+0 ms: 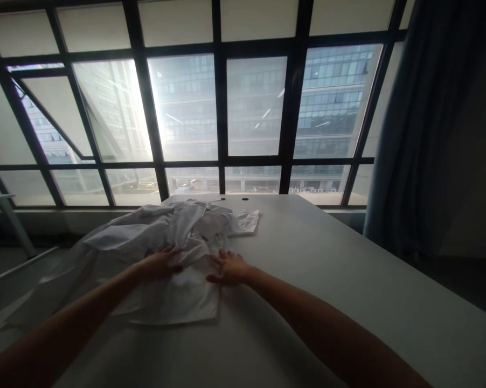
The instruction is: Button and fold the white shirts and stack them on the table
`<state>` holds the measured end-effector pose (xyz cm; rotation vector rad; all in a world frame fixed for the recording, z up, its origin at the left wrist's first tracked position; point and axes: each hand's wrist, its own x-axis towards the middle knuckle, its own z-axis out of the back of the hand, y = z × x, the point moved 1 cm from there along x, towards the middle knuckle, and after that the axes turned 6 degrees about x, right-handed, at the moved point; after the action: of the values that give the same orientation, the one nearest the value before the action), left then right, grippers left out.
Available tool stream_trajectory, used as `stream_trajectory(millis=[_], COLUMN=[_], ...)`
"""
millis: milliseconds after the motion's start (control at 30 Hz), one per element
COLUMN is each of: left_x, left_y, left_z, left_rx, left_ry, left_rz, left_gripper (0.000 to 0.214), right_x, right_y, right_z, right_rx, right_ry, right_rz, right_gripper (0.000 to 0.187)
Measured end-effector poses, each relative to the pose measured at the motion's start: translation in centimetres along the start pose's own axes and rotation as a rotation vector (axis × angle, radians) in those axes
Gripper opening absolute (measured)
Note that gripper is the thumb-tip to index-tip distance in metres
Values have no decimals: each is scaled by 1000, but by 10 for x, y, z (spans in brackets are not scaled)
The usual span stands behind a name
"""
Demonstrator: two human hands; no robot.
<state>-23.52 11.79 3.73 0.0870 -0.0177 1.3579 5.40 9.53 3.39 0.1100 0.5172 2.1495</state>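
A white cloth [174,237] lies on a pale table [340,291], on the left half of the table top and toward its far end. The far part of the cloth is crumpled into loose folds. The near part lies flat and reaches toward the person, with a straight lower edge. On the left side a thin layer of the cloth goes over the table edge.

Both hands are laid on the cloth with the palms down. The left hand [160,264] rests flat on the middle of the cloth, just below the crumpled folds, with its fingers stretched out and a little apart. The right hand [229,268] is also flat with its fingers spread. It lies at the right edge of the flat part, just beside the left hand but not touching it. In this dim light it is hard to tell if its palm is on the cloth or on the bare table. Neither hand pinches anything.

Two small dark holes [234,199] are in the table top behind the cloth. Behind the table stands a large window [221,108] with a dark frame, and office buildings [332,97] show through the glass. A dark curtain [412,140] hangs on the right side.
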Motion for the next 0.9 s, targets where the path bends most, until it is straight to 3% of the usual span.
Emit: stream_trajectory(millis=[100,233,367,533,633,733,900], left_x=[-11,-16,-6,19,29,30,11], left_y=[11,30,43,52,55,58,59], left_z=[-27,-40,-44,-40,-37,-36,-34], left_rx=[-56,-141,-198,-219,-213,-205,-249], left_ry=[61,-101,-187,-185,-191,-211,-199], left_rz=[-24,-73,-102,-58,-45,-57,-66], left_gripper=[66,58,55,57,56,56,50], right_x=[-13,-3,26,63,70,54,-13], right_y=[13,21,11,-1,-4,-11,-35], right_z=[-20,-33,-33,-22,-18,-15,-9], right_rx=[47,58,57,45,45,42,61], right_ry=[5,-23,-81,-103,-110,-99,-23], right_rz=[13,33,93,111,104,169,299], right_gripper=[98,93,87,86,84,82,86])
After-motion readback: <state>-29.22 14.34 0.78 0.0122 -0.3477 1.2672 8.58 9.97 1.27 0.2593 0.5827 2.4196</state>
